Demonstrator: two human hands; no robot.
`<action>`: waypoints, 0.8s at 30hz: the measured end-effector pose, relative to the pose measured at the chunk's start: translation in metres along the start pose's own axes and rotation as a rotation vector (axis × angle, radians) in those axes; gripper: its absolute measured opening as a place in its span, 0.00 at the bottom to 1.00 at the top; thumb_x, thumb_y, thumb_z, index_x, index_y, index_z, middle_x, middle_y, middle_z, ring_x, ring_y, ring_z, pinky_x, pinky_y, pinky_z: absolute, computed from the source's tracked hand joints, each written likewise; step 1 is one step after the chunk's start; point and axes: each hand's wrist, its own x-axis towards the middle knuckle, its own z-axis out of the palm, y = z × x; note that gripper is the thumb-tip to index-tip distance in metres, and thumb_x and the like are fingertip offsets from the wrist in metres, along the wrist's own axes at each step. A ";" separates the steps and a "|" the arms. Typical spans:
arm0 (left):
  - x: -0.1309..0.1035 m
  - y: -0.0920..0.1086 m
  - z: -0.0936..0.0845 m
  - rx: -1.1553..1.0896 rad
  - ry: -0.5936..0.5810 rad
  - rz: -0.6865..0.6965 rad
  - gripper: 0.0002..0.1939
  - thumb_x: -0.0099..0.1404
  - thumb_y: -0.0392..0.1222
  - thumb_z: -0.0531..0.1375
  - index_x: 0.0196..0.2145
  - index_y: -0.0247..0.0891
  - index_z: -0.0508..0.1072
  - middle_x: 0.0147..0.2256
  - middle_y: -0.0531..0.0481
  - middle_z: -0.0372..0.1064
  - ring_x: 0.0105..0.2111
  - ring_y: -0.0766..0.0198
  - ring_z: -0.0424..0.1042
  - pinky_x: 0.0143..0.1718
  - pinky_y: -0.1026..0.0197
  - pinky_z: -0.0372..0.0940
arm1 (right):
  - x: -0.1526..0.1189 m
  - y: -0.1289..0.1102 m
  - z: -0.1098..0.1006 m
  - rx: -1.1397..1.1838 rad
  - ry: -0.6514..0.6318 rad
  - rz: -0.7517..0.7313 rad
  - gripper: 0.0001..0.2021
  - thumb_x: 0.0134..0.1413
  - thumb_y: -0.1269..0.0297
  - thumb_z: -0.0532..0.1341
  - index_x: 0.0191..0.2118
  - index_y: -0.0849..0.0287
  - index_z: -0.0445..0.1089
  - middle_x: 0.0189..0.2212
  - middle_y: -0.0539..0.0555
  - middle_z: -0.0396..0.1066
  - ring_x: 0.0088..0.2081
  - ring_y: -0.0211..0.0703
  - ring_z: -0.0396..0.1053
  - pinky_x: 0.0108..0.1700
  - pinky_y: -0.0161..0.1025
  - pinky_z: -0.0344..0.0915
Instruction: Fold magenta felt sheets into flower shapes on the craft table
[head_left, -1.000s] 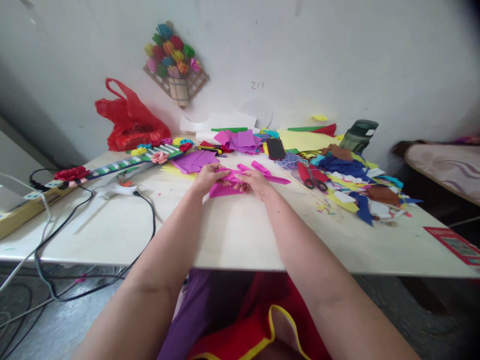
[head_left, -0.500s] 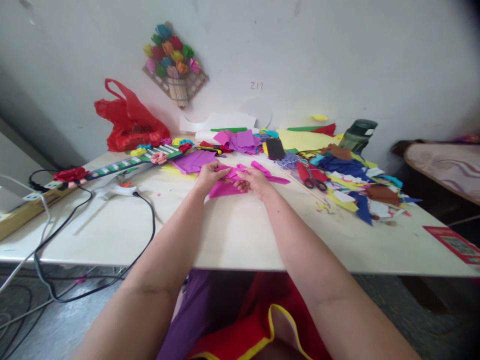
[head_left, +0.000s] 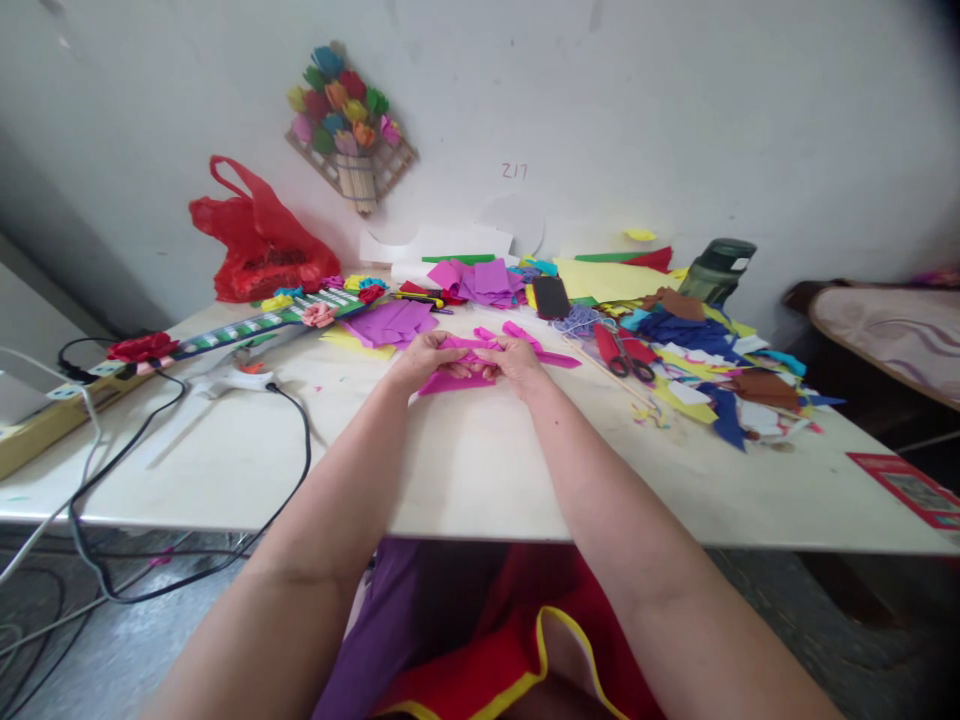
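Scissors [head_left: 630, 360] on table [head_left: 480, 480], right of hands [head_left: 516, 362]

Head view of a counter [head_left: 480, 470]. The left hand [head_left: 426, 360] and right hand [head_left: 516, 362], thumbs close together, pinch pink paper [head_left: 459, 382]. To their right lie scissors [head_left: 640, 370], a phone [head_left: 552, 298] and paper scraps [head_left: 726, 415]; a dark green bottle [head_left: 714, 278] stands behind the scraps, and a red plastic bag [head_left: 259, 235] sits at left rear.

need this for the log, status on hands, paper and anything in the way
Left hand and right hand pinching thin, creased bright-pink paper. Flat magenta paper sheet below the hands. Nothing seen blocking; dark-handled scissors lie apart, to the right.
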 end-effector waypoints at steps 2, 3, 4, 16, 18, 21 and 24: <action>0.000 0.001 -0.002 -0.017 -0.020 -0.027 0.14 0.49 0.38 0.70 0.28 0.29 0.70 0.23 0.44 0.75 0.22 0.64 0.75 0.26 0.67 0.70 | 0.000 0.000 -0.001 -0.007 -0.015 0.000 0.14 0.35 0.61 0.72 0.26 0.63 0.68 0.17 0.51 0.70 0.15 0.32 0.62 0.19 0.32 0.60; 0.000 0.002 -0.002 -0.027 -0.026 -0.033 0.13 0.50 0.37 0.69 0.28 0.29 0.69 0.23 0.44 0.75 0.21 0.64 0.75 0.25 0.67 0.70 | 0.000 0.000 -0.001 -0.008 -0.023 -0.002 0.15 0.35 0.61 0.72 0.26 0.64 0.69 0.17 0.51 0.70 0.15 0.32 0.62 0.20 0.32 0.61; 0.000 0.002 -0.003 -0.036 -0.031 -0.036 0.12 0.50 0.36 0.69 0.28 0.29 0.69 0.23 0.44 0.75 0.21 0.64 0.75 0.25 0.68 0.70 | 0.000 0.000 -0.001 -0.006 -0.030 -0.005 0.15 0.34 0.61 0.72 0.27 0.64 0.69 0.17 0.52 0.71 0.15 0.32 0.63 0.20 0.32 0.61; -0.001 0.002 -0.009 -0.132 -0.089 -0.083 0.10 0.53 0.31 0.66 0.31 0.30 0.68 0.24 0.44 0.75 0.23 0.62 0.76 0.26 0.67 0.71 | -0.002 -0.003 -0.004 0.012 -0.062 -0.052 0.14 0.31 0.62 0.71 0.26 0.63 0.70 0.17 0.51 0.71 0.16 0.33 0.63 0.23 0.34 0.62; -0.001 0.002 -0.009 -0.133 -0.079 -0.094 0.10 0.53 0.31 0.66 0.31 0.30 0.68 0.24 0.45 0.75 0.22 0.62 0.75 0.24 0.67 0.70 | -0.001 -0.003 -0.004 0.016 -0.067 -0.055 0.14 0.30 0.62 0.71 0.26 0.63 0.70 0.18 0.51 0.71 0.17 0.33 0.63 0.23 0.33 0.62; -0.002 0.003 -0.009 -0.144 -0.067 -0.093 0.10 0.52 0.30 0.66 0.32 0.30 0.68 0.23 0.44 0.75 0.21 0.62 0.75 0.23 0.67 0.70 | -0.001 -0.003 -0.004 0.024 -0.067 -0.054 0.14 0.29 0.62 0.70 0.26 0.63 0.71 0.17 0.51 0.71 0.17 0.33 0.64 0.22 0.33 0.62; -0.002 0.004 -0.008 -0.154 -0.063 -0.091 0.10 0.52 0.30 0.65 0.32 0.30 0.68 0.23 0.44 0.75 0.21 0.62 0.75 0.24 0.67 0.70 | -0.002 -0.005 -0.002 0.038 -0.063 -0.055 0.14 0.28 0.63 0.70 0.26 0.63 0.71 0.16 0.50 0.71 0.17 0.33 0.64 0.22 0.33 0.62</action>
